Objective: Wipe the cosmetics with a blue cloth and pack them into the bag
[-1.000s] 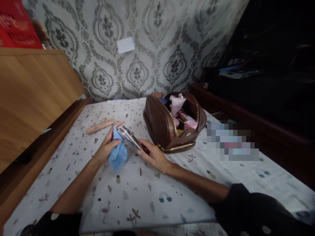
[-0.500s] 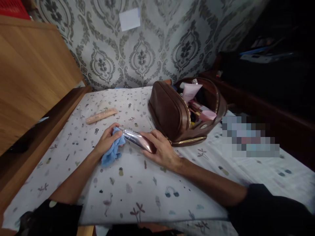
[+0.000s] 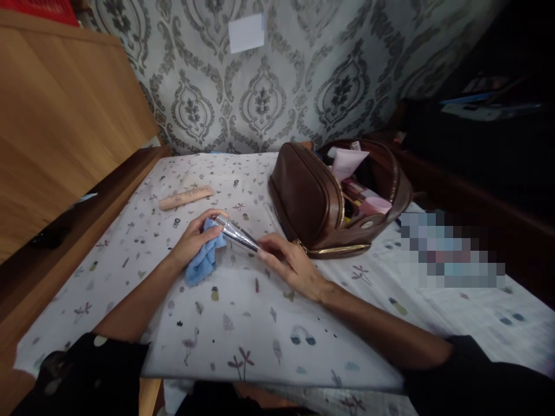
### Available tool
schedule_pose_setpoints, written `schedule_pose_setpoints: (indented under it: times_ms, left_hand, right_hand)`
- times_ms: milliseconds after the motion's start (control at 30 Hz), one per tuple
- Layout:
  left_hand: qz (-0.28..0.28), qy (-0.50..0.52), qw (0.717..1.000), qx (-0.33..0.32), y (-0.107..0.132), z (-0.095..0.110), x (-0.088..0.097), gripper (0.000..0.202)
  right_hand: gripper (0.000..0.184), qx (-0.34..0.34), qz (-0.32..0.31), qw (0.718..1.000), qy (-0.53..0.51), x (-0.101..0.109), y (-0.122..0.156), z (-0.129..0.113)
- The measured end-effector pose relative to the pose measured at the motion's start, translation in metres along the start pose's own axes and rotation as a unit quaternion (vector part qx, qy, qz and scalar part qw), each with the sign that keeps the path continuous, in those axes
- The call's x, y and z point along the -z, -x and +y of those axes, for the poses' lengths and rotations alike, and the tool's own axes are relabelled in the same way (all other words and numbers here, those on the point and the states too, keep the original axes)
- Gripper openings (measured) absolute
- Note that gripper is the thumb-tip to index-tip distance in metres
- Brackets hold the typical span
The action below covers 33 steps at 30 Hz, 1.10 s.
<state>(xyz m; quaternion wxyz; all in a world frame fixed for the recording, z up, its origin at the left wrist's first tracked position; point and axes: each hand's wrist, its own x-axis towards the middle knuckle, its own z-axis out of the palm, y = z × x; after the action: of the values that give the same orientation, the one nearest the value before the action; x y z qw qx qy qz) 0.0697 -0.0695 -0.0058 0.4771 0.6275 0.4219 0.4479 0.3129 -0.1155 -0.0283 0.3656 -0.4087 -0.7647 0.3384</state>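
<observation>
A shiny silver cosmetic tube [image 3: 239,236] is held between my two hands above the printed cloth [image 3: 243,312]. My left hand [image 3: 197,238] is closed on a crumpled light blue cloth [image 3: 203,260], which it presses against the tube's upper left end. The fingertips of my right hand [image 3: 295,266] pinch the tube's lower right end. Beyond my left hand, a peach-coloured tube [image 3: 186,197] lies flat on the printed cloth. An unzipped brown toiletry bag [image 3: 303,190] stands to the right, with a pink tube [image 3: 348,164] and other cosmetics showing inside.
On the left stands a wooden panel [image 3: 73,104] with a ledge beneath it. Patterned wallpaper [image 3: 260,98] rises behind the surface. Further right lies a blurred-out item [image 3: 451,248], and a dark bag [image 3: 472,138] sits at the far right.
The silver tube has turned in my hands, so its flat end now looks narrower. My right hand's fingers have shifted to its very end. The whole view has moved slightly.
</observation>
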Motion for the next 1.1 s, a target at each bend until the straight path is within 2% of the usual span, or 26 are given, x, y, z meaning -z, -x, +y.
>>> schedule_pose_setpoints:
  times_ms: [167, 300, 400, 533, 600, 700, 800, 867, 933, 1000, 1100]
  left_hand:
    - [-0.007, 0.049, 0.999, 0.002, 0.001, 0.002, 0.001, 0.044]
    - [0.021, 0.137, 0.99, 0.041, 0.003, 0.001, -0.007, 0.05]
    - [0.029, 0.168, 0.982, 0.077, 0.007, -0.001, -0.019, 0.053]
    - [-0.057, 0.158, 0.978, 0.125, 0.013, -0.003, -0.035, 0.054]
    - [-0.079, 0.145, 0.978, 0.131, 0.016, -0.004, -0.039, 0.052]
    - [-0.062, 0.129, 0.981, 0.13, 0.018, -0.003, -0.036, 0.048]
    - [-0.049, 0.121, 0.984, 0.124, 0.018, 0.01, -0.022, 0.047]
    - [-0.088, 0.092, 0.982, 0.138, 0.014, 0.025, -0.006, 0.046]
    - [-0.176, 0.017, 0.968, 0.177, 0.007, 0.042, 0.009, 0.039]
    - [-0.282, -0.082, 0.931, 0.215, -0.003, 0.057, 0.019, 0.031]
    - [-0.341, -0.189, 0.898, 0.205, -0.015, 0.066, 0.019, 0.029]
  right_hand:
    - [0.049, -0.06, -0.059, 0.987, -0.138, 0.001, -0.001, -0.003]
    - [0.051, -0.131, -0.108, 0.947, -0.274, -0.004, 0.001, -0.007]
    - [0.052, -0.139, -0.128, 0.922, -0.338, -0.009, 0.002, -0.009]
    - [0.052, -0.082, -0.113, 0.955, -0.261, -0.012, 0.002, -0.007]
    - [0.053, -0.067, -0.105, 0.968, -0.219, -0.012, 0.001, -0.005]
    - [0.056, -0.065, -0.102, 0.973, -0.197, -0.009, -0.001, -0.001]
    - [0.052, -0.071, -0.101, 0.969, -0.215, -0.007, -0.003, 0.002]
    - [0.047, -0.077, -0.085, 0.965, -0.236, -0.006, -0.003, 0.003]
    - [0.053, -0.068, -0.061, 0.961, -0.26, -0.006, -0.003, 0.004]
    - [0.065, -0.043, -0.05, 0.958, -0.28, -0.008, -0.002, 0.004]
    - [0.064, -0.027, -0.056, 0.956, -0.288, -0.01, -0.001, 0.003]
